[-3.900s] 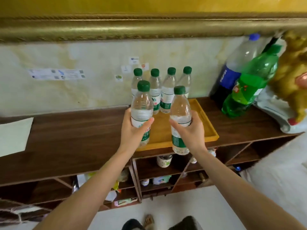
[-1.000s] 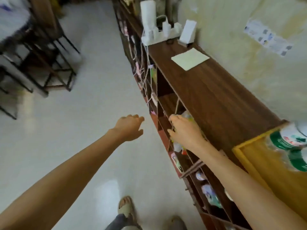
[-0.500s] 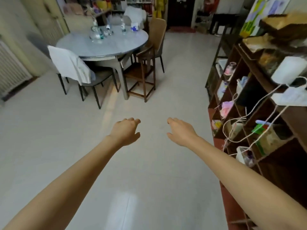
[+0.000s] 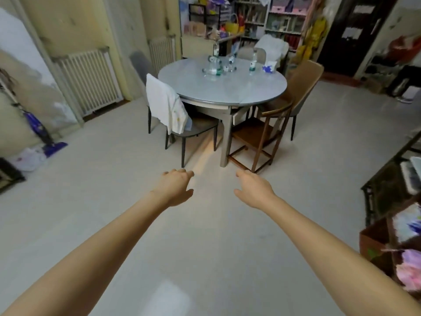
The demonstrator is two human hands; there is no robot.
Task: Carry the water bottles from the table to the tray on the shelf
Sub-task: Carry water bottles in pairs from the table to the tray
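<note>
Both hands empty, held out over the floor; bottles on the far table.

Left hand (image 4: pixel 176 187) and right hand (image 4: pixel 254 187): fingers loosely curled, holding nothing, near centre. Bottles (image 4: pixel 215 68) stand and lie on the round table (image 4: pixel 239 92), far centre (exact count unclear, blurred). A chair (image 4: pixel 182 119) draped with white cloth stands at the table's left; the tray is out of view.

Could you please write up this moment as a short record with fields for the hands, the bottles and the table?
left hand: empty, fingers loosely curled, held out over the floor
right hand: empty, fingers loosely curled, apart from the left
water bottles: several on the far side of the table, some lying down, one upright
round table: ahead, out of reach, chairs around it
tray: not in view
</note>
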